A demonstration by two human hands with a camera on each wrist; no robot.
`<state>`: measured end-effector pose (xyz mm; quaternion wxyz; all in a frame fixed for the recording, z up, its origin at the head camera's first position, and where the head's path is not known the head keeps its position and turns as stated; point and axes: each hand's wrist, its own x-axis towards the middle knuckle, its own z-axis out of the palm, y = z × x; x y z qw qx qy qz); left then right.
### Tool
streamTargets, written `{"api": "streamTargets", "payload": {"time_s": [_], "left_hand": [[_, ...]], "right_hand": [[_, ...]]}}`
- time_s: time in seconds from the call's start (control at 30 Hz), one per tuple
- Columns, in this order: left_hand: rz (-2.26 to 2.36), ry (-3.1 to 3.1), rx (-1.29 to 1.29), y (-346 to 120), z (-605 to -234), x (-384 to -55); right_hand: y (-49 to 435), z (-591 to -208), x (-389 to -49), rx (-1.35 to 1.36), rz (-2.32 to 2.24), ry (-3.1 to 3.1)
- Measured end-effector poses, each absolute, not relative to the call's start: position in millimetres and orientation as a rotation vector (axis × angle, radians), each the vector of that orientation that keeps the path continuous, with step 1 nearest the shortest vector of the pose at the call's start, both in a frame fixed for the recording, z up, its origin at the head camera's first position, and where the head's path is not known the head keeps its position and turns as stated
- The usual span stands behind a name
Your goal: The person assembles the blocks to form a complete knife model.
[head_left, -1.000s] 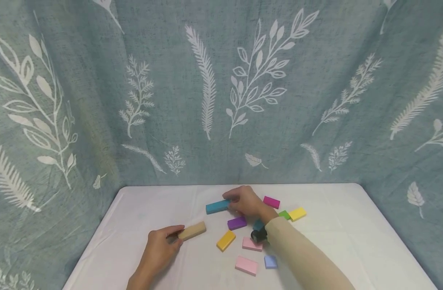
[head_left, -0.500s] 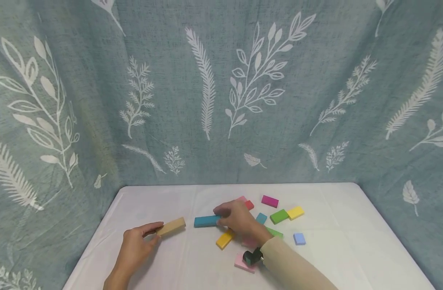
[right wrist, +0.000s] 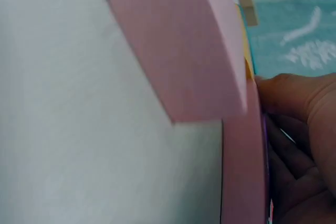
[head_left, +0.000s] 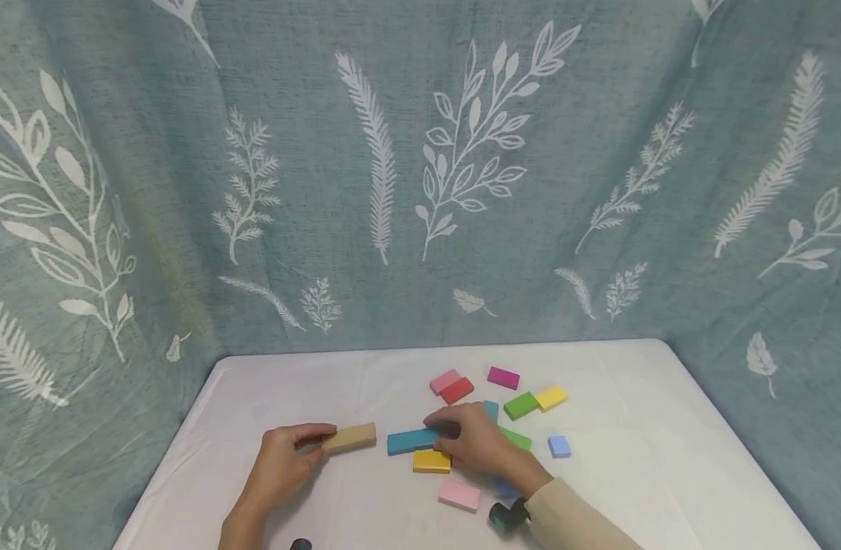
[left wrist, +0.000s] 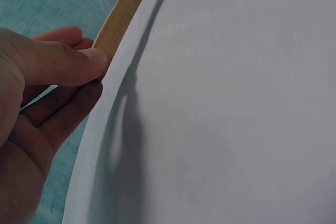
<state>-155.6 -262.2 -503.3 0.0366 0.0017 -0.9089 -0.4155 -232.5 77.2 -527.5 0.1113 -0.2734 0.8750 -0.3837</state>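
Curtain (head_left: 420, 305) behind white tabletop (head_left: 667, 473). Right hand (head_left: 480, 439): fingers pinching right end of blue block (head_left: 410, 441). Left hand (head_left: 279, 463): fingers pinching tan block (head_left: 352, 438), left of blue block, near but apart. Amber block (head_left: 431, 462) just beside blue block.

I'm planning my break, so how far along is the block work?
Little looks done: no clear finished structure shows on the white table. In hand: the left hand pinches the tan block, and the right hand holds the long blue block, with a gap between the blocks. Left, probably: the loose pieces, such as the orange block, magenta block and small light-blue block.
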Motion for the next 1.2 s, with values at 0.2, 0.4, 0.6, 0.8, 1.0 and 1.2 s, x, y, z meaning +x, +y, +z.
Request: {"api": "streamTargets", "payload": {"time_s": [0.2, 0.4, 0.6, 0.8, 1.0, 1.2], "left_hand": [[-1.309, -2.8, -0.019, -246.7, -505.5, -163.2], [-1.343, -2.784, -0.002, -239.3, -509.2, -167.0], [-1.346, -2.802, 0.018, -236.5, -512.2, -169.2], [-1.296, -2.807, 0.036, -236.6, -517.2, -171.2], [-1.292, -2.801, 0.021, -237.6, -518.8, -170.7], [-1.296, -2.796, 0.001, -237.5, -518.6, -170.2]], "right_hand": [[97.2, -524.3, -221.9, -0.745, -1.145, 2.618], [111.3, -523.0, -214.9, -0.662, -1.169, 2.687], [111.1, -524.1, -216.9, -0.65, -1.171, 2.72], [101.0, -525.6, -217.3, -0.688, -1.175, 2.748], [93.8, -526.0, -217.9, -0.713, -1.169, 2.75], [85.7, -525.0, -217.0, -0.669, -1.142, 2.716]]}}
